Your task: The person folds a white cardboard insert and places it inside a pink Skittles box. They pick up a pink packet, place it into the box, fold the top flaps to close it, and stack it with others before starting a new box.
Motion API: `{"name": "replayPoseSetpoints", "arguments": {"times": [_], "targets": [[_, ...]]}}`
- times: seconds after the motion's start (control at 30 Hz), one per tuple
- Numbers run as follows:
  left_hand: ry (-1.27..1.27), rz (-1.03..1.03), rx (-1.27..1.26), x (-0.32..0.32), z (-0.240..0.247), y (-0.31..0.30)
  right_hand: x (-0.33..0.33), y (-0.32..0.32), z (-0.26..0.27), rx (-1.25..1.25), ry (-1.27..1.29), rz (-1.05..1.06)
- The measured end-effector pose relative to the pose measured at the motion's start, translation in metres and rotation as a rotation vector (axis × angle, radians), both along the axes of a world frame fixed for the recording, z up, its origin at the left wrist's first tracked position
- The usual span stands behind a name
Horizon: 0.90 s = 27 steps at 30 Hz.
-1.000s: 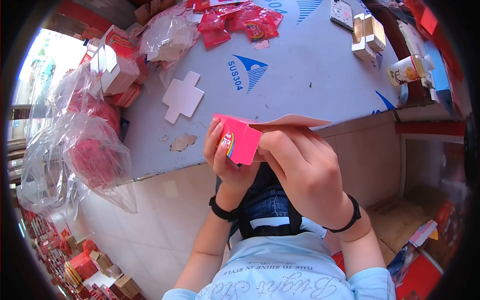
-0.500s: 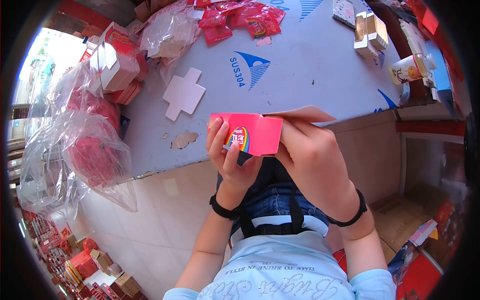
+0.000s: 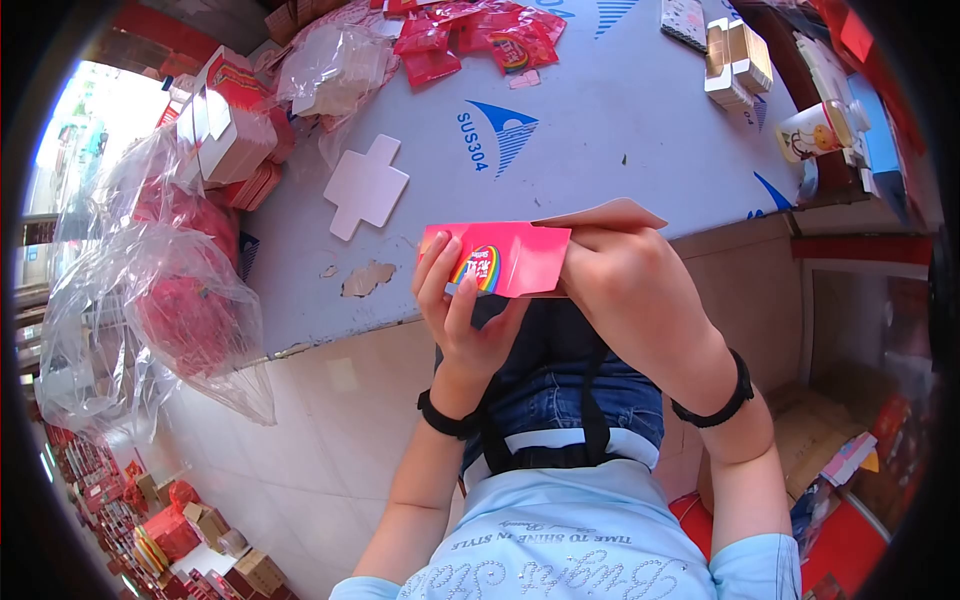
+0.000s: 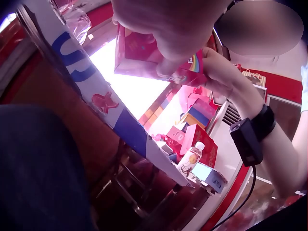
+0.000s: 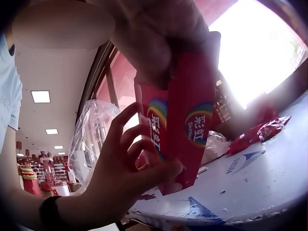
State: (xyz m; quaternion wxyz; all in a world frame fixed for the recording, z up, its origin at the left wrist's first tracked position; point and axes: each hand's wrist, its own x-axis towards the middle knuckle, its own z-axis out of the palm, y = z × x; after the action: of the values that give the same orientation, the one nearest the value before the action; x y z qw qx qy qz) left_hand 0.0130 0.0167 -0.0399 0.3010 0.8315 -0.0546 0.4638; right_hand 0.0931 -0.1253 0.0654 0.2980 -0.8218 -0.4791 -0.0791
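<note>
My left hand (image 3: 462, 315) grips a pink-red carton box (image 3: 530, 258) with a rainbow logo, held over the table's front edge. Its fingers lie across the printed side; in the right wrist view the thumb presses the lower end of the box (image 5: 190, 125). At the other end, which stands open, is my right hand (image 3: 640, 280), its fingertips going in at the opening and hidden there. A plain pale flap (image 3: 605, 212) sticks out above the right knuckles. I cannot tell whether those fingers hold anything.
A flat white cardboard cutout (image 3: 368, 188) lies on the table (image 3: 580, 140). Red candy packets (image 3: 480, 45) lie at the back. Stacked cartons (image 3: 235, 135) and a clear plastic bag (image 3: 165, 300) are at the left. A bottle (image 3: 812, 132) and small boxes (image 3: 738, 65) stand at the right.
The box has turned so its printed side lies more lengthwise. My right hand has shifted right and up at the open end, its fingers disappearing behind the box edge. The left hand keeps its grip.
</note>
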Motion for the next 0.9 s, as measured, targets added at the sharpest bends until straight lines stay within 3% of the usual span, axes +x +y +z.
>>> {"name": "replayPoseSetpoints", "arguments": {"times": [0.1, 0.3, 0.63, 0.9], "targets": [[-0.004, -0.035, -0.055, 0.002, -0.003, 0.001, -0.007, 0.003, 0.008, -0.032, -0.148, -0.129], [-0.018, -0.092, -0.185, 0.000, -0.009, 0.001, -0.010, -0.005, 0.016, -0.042, -0.282, -0.119], [0.122, -0.058, -0.355, -0.013, -0.020, -0.001, -0.033, -0.002, 0.028, -0.052, -0.138, -0.072], [0.031, -0.063, -0.235, -0.010, -0.018, 0.000, -0.038, -0.002, 0.041, -0.232, -0.010, -0.036]]}}
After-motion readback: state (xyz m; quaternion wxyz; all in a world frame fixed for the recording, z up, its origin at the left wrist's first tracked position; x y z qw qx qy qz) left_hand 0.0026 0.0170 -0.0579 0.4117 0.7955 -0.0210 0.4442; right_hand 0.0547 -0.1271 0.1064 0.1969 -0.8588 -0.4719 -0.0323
